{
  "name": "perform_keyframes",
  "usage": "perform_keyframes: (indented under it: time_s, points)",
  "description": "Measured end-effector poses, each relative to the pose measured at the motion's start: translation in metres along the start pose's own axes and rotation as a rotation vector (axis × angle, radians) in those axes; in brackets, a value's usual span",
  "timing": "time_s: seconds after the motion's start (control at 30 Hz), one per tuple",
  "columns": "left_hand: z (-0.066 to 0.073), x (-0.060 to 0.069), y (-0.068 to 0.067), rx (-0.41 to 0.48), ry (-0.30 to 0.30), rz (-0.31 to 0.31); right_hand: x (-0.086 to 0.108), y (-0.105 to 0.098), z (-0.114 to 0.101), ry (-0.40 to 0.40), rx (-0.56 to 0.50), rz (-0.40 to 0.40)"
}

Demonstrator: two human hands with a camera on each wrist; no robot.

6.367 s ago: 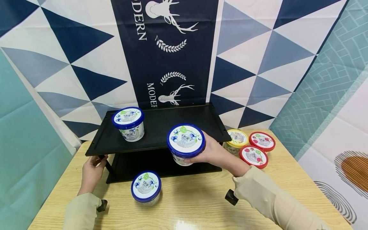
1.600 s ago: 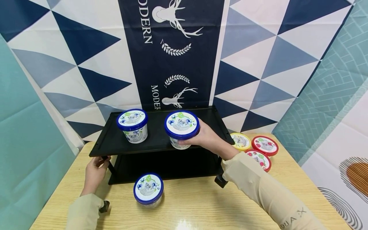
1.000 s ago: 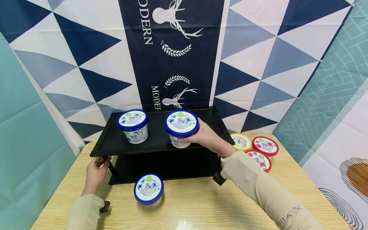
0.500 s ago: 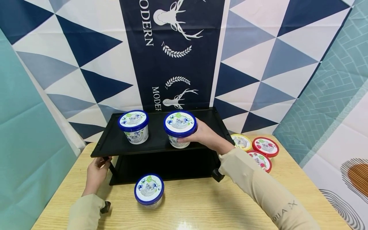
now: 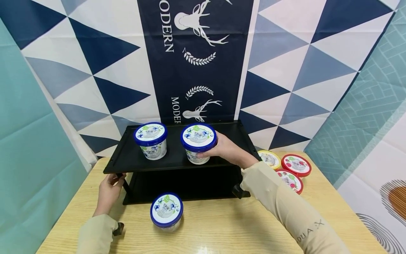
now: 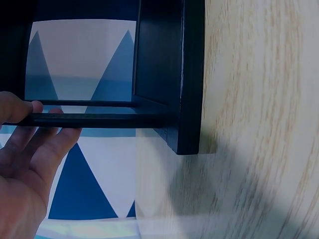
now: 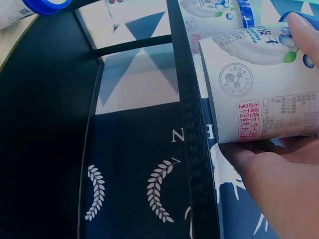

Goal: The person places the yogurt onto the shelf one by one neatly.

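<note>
My right hand (image 5: 226,150) grips a blue-lidded tub (image 5: 198,137) with blueberries printed on it, at the front middle of the upper shelf of a black two-tier rack (image 5: 215,160). In the right wrist view, the tub's printed side (image 7: 264,84) is close to the shelf edge; whether its base touches cannot be told. A matching tub (image 5: 152,141) stands upright to its left on that shelf. Another blue-lidded tub (image 5: 166,211) is on the table before the rack. My left hand (image 5: 109,190) holds the rack's left front post (image 6: 99,120) between thumb and fingers.
To the right of the rack, a yellow-lidded tub (image 5: 269,159) and two red-lidded tubs (image 5: 296,164) sit together on the wooden table (image 5: 222,225). Patterned cloth (image 5: 196,70) hangs behind the rack, with side cloths (image 5: 28,141) at the left and right.
Since the earliest frame, my right hand has carried the tub back from in front of the shelf to the upper shelf. Lately it hardly moves; my left hand stays on the post.
</note>
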State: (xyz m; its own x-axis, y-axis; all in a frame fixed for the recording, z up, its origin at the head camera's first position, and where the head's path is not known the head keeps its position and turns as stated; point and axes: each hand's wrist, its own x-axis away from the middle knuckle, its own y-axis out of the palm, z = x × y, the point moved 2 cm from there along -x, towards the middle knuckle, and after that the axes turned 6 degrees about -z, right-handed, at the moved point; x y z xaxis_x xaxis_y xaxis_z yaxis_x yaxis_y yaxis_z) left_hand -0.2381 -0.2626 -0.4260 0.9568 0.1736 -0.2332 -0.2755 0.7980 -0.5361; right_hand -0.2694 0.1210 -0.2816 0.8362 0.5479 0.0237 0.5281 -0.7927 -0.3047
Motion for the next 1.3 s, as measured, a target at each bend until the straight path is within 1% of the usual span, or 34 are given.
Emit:
perform_keyframes:
  time_s: [0.2, 0.33, 0.47, 0.67, 0.8, 1.03, 1.17, 1.3]
  points:
    - [0.001, 0.000, 0.002, 0.010, 0.002, -0.011, -0.001, 0.000, -0.002, -0.009, -0.013, -0.025]
    - [0.001, 0.000, 0.003, 0.005, 0.008, -0.001, -0.003, 0.000, -0.003, -0.011, -0.021, -0.030]
    - [0.000, 0.000, 0.003, -0.010, -0.004, 0.007, -0.005, 0.000, -0.002, 0.000, -0.030, -0.028]
    - [-0.002, 0.001, 0.004, 0.013, -0.010, -0.020, -0.010, 0.000, 0.000, 0.017, -0.043, -0.019]
    - [-0.003, 0.001, 0.004, 0.015, -0.013, -0.024, -0.013, 0.000, 0.001, 0.022, -0.040, -0.028]
    - [-0.002, 0.001, 0.002, 0.020, -0.024, -0.029, -0.015, -0.001, 0.000, 0.012, -0.032, -0.036]
    - [0.000, 0.001, 0.001, 0.015, -0.021, -0.038, -0.018, -0.001, -0.001, 0.012, -0.031, -0.037]
    - [0.000, 0.000, -0.001, 0.008, -0.015, -0.033, -0.020, 0.001, -0.002, 0.009, -0.036, -0.050]
